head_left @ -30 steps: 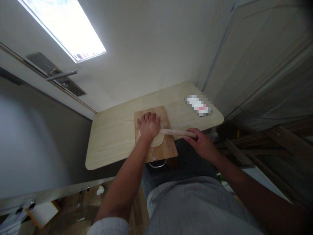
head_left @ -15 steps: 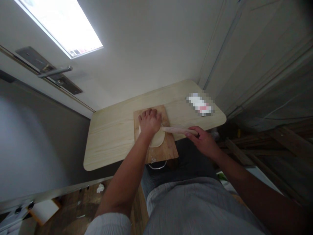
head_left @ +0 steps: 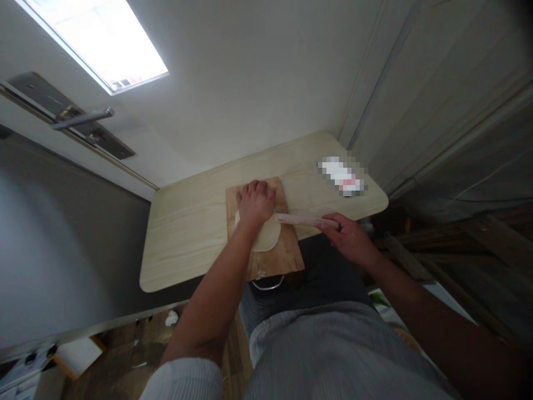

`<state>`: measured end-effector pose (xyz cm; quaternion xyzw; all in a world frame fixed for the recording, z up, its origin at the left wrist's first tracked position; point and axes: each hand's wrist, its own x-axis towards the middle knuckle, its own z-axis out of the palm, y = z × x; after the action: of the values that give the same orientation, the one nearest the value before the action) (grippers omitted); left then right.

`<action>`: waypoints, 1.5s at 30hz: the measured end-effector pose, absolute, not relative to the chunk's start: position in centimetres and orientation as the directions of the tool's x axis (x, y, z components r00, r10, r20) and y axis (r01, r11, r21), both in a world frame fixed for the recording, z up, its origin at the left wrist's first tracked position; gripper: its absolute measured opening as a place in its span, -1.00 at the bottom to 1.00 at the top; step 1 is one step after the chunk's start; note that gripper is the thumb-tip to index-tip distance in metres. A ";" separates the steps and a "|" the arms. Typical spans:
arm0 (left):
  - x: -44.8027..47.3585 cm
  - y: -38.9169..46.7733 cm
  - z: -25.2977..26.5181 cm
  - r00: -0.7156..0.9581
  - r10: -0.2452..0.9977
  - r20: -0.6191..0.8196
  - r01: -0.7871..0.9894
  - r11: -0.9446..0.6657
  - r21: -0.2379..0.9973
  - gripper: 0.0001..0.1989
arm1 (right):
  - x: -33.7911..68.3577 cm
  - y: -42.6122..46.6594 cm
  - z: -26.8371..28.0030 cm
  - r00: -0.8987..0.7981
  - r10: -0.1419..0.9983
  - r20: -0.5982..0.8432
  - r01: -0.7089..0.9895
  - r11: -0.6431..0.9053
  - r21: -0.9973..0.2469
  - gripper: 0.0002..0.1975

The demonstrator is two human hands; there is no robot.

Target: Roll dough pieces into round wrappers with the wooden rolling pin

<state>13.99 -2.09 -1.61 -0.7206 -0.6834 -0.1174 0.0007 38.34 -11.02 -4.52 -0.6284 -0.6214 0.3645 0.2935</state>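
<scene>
A flat, round, pale sheet of dough [head_left: 268, 236] lies on a wooden cutting board [head_left: 289, 255]. My left hand [head_left: 257, 203] rests on the far part of the dough, its fingers a little apart and pointing away from me, covering that part. In my right hand [head_left: 343, 236] is a wooden rolling pin [head_left: 302, 220], gripped at its right end. The pin stretches sideways, its left tip at the dough's right edge close to my left wrist. Flour marks [head_left: 261, 274] show on the board's near end.
The board lies on a light wood table [head_left: 187, 233] and its near end juts past the front edge, with a metal handle [head_left: 268, 286] under it. A pixelated item [head_left: 341, 176] lies at the table's right. Behind stands a door with a lever handle [head_left: 83, 118].
The camera view has shifted slightly. Both hands, the dough and the rolling pin keep nearly the same places on and beside the board.
</scene>
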 end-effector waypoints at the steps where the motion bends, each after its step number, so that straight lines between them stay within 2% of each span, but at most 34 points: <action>1: 14.0 -2.0 -1.6 0.039 0.984 0.176 0.985 -0.068 0.161 -0.54 | 38.3 -11.0 -4.5 -0.031 0.995 -0.095 0.568 -0.060 -0.821 -0.54; 17: 14.5 -0.2 -1.6 0.043 0.985 0.165 0.986 -0.069 0.153 -0.55 | 38.2 -9.7 -3.9 -0.003 0.993 -0.114 0.557 -0.093 -0.825 -0.57; 24: 14.6 0.9 -1.9 0.057 0.981 0.183 0.981 -0.090 0.175 -0.53 | 38.2 -9.2 -4.1 0.028 0.984 -0.178 0.495 -0.168 -0.852 -0.54; 29: 14.9 1.3 -1.5 0.056 0.986 0.155 0.982 -0.083 0.170 -0.55 | 38.3 -8.9 -4.3 0.016 0.985 -0.174 0.488 -0.159 -0.858 -0.53; 38: 15.3 2.2 -1.9 0.026 0.977 0.213 0.977 -0.070 0.202 -0.57 | 38.0 -8.9 -4.3 0.059 0.983 -0.172 0.510 -0.177 -0.842 -0.52; 45: 15.4 2.5 -1.8 0.018 0.980 0.197 0.980 -0.057 0.192 -0.56 | 37.9 -9.0 -4.0 0.047 0.982 -0.181 0.500 -0.180 -0.847 -0.52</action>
<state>15.45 2.48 -1.82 -0.7135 -0.6867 -0.1388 -0.0009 37.88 -9.02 -4.04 -0.6569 -0.5641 0.3981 0.3030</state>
